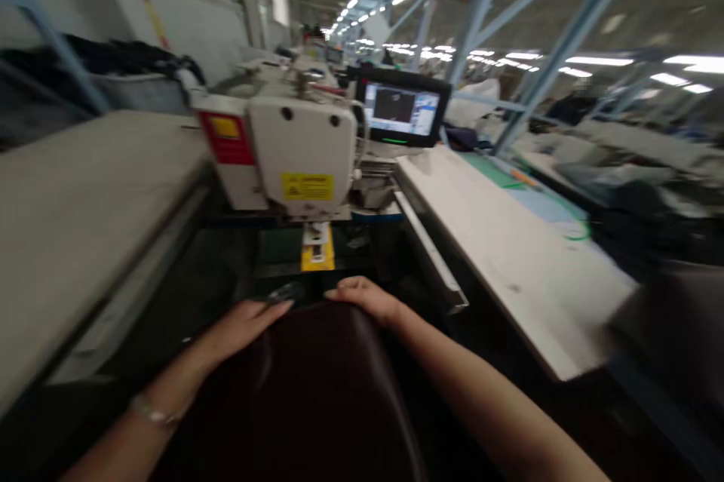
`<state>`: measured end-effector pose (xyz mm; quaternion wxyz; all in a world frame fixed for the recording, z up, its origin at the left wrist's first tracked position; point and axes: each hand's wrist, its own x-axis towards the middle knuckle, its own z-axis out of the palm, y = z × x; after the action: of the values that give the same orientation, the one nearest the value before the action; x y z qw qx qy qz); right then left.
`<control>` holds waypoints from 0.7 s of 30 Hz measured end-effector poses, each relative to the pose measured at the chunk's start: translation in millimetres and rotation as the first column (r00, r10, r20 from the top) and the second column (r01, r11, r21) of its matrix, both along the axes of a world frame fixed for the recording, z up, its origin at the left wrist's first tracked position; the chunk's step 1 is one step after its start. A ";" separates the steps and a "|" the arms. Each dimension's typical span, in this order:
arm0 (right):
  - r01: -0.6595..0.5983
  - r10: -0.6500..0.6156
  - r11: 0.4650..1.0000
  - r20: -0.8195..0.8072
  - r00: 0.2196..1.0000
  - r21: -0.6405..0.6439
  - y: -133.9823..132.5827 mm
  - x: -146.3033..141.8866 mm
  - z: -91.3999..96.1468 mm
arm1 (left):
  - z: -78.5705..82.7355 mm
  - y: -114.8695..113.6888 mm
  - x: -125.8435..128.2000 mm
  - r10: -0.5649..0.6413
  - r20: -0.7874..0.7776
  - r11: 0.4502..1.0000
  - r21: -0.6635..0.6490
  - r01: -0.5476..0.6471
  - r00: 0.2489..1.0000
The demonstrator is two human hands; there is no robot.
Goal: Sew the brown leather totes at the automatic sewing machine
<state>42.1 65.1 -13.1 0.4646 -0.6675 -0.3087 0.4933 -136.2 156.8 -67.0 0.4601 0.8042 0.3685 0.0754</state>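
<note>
A dark brown glossy sheet point(305, 391) fills the bottom middle, rising toward the sewing machine in front of me. At the left of its far edge, my left hand point(246, 327) is closed on it, fingers fairly straight along the edge. My right hand point(365, 297) grips the same edge at the right, with bent fingers and the thumb pointing left. Just beyond my left fingertips is a small, dark, partly see-through thing point(288, 291), too blurred to name. The white sewing machine head point(302, 142) stands ahead, with a yellow plate point(317, 252) below it.
A pale worktop point(84, 173) lies to the left, and a second pale worktop point(509, 256) to the right. Metal rails point(430, 252) run along the gap between them. A lit control screen point(401, 108) stands behind the machine. Dark cloth point(639, 218) is at the far right.
</note>
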 end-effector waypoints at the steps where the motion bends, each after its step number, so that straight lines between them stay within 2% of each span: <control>1: -0.084 0.084 0.996 -0.051 0.995 0.018 3.9 3.5 -5.1 | 3.3 -1.7 -23.4 0.035 -0.021 0.998 -0.048 -0.036 0.999; 3: -0.204 0.218 0.973 -0.131 0.967 0.111 13.9 16.5 -17.5 | 13.0 -5.9 -48.5 0.086 -0.011 0.984 -0.158 -0.086 0.996; 4: -0.224 0.259 0.950 -0.145 0.955 0.219 18.1 25.2 -22.9 | 18.6 -7.6 -52.3 0.114 0.011 0.973 -0.205 -0.109 0.993; 6: -0.281 0.328 0.922 -0.149 0.933 0.268 22.5 43.8 -29.5 | 29.7 -10.1 -50.1 0.178 0.058 0.952 -0.262 -0.157 0.982; 9: -0.441 0.466 0.872 -0.087 0.880 0.212 22.1 64.3 -29.0 | 43.0 -11.2 -42.1 0.231 0.110 0.939 -0.285 -0.192 0.967; 13: -0.648 0.647 0.759 0.039 0.761 0.065 24.9 75.2 -15.4 | 52.1 -6.3 -37.9 0.210 0.150 0.943 -0.291 -0.160 0.966; 16: -0.712 0.718 0.693 -0.016 0.696 0.111 28.4 83.5 -4.2 | 59.6 1.0 -37.0 0.217 0.069 0.946 -0.260 -0.193 0.974; 18: -0.698 0.715 0.698 -0.190 0.672 0.158 27.8 89.7 0.0 | 67.0 7.1 -37.5 0.235 0.025 0.943 -0.247 -0.222 0.972; 21: -0.614 0.616 0.773 -0.418 0.668 0.158 24.2 93.2 2.1 | 79.3 18.1 -39.3 0.269 0.001 0.930 -0.260 -0.260 0.963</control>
<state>135.3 89.3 -11.1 0.3303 -0.3914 -0.4010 0.7596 -175.5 174.9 12.2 0.5529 0.6792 0.4716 0.1031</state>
